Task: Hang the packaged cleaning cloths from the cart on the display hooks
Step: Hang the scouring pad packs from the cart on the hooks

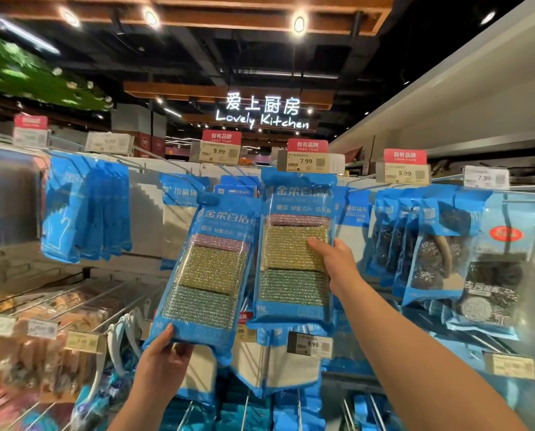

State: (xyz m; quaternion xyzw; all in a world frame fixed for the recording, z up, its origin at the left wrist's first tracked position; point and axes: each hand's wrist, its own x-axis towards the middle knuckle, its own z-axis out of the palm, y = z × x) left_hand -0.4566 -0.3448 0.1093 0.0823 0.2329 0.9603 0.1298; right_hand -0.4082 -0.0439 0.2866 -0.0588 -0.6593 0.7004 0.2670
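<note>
Here, left hand (pixel 163 359) grips one cloth pack (pixel 210 275); right hand (pixel 334 259) grips another pack (pixel 294 259).

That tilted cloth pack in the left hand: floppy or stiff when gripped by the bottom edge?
Probably semi-stiff: the tilted pack stands up from the left hand gripping only its bottom edge, without folding. Likely light, being thin pads. Its glossy film looks somewhat slippery.

Bright ceiling spotlights (pixel 299 24), blurred edges, fisheye warp
</note>
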